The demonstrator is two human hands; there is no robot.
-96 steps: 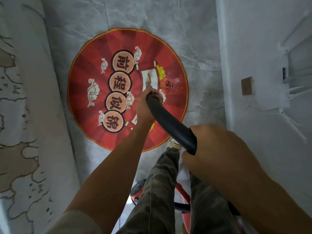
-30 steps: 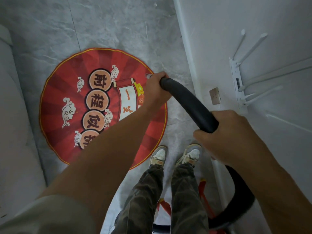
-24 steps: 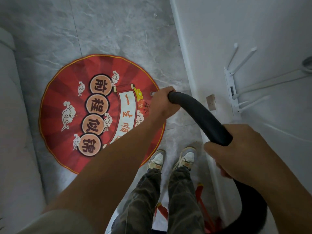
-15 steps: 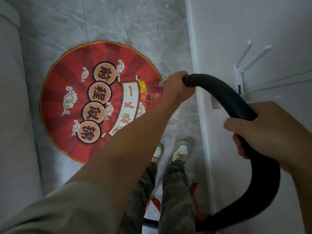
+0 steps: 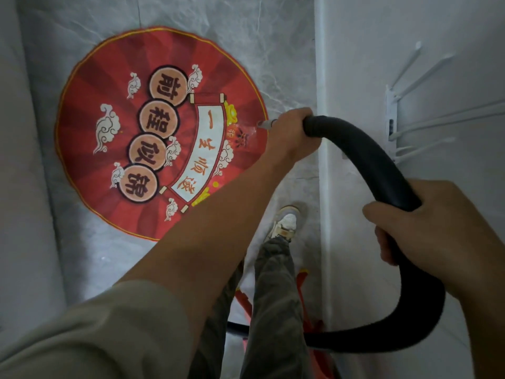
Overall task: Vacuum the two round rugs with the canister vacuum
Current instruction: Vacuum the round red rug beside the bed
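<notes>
My left hand [image 5: 289, 132] and right hand [image 5: 426, 233] grip the black flexible hose [image 5: 369, 160]; suction may lift the right edge of the round red rug [image 5: 136, 127].

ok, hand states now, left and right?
Left hand: grips the hose at its front end.
Right hand: grips the hose further back.

Wall [image 5: 369, 50] close right of rug [image 5: 109, 91], pale surface [image 5: 16, 160] left; floor [image 5: 232, 28] open beyond
</notes>
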